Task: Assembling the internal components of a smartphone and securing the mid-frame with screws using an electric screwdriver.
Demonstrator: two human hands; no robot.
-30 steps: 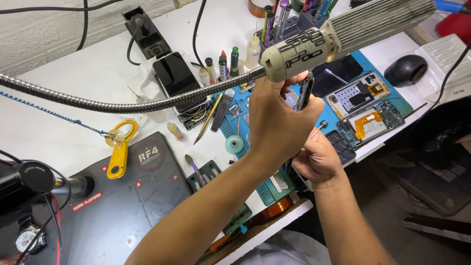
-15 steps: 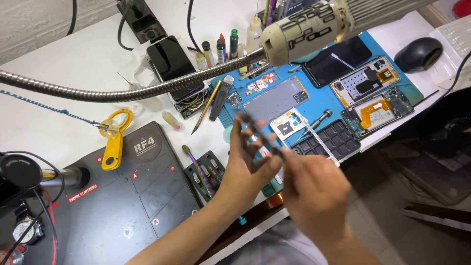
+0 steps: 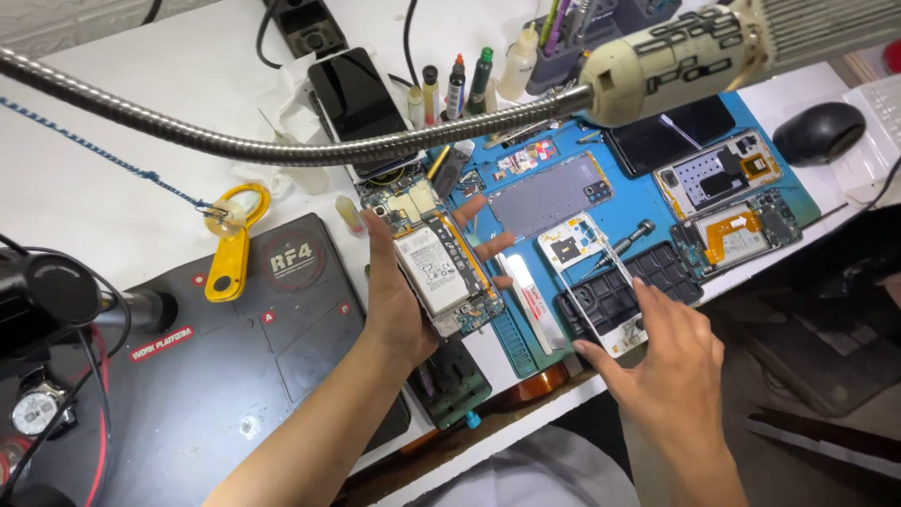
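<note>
While the white surface (image 3: 141, 178) carries this much clutter, work largest to smallest: the black work platform mat (image 3: 235, 347) sits at left, the blue repair mat (image 3: 657, 211) at right, and the gooseneck lamp (image 3: 657, 56) arcs over both. Left hand (image 3: 399, 300) holds the opened phone (image 3: 441, 268) from beneath, lifted off the surface, between the two mats; battery and board face up, grip wrapped round its edges, fingertips showing past the right side. Right hand (image 3: 671, 366) is empty, fingers spread, index tip touching or just at the white mid-frame (image 3: 601, 282) lying on the blue mat's near edge. Looks like the frame is the part being picked up. Judgement: lift it by the outer rim only, keep fingers off the cutouts, and hold the phone level so nothing drops off the board. Screwdriver (image 3: 624, 244) lies just beside the frame, touching or nearly so; slide the frame clear of it before lifting. Other stripped phone bodies (image 3: 732, 202) sit further right, well apart. Yellow pry tool (image 3: 230, 249) rests at the black mat's far edge, out of the way.
</note>
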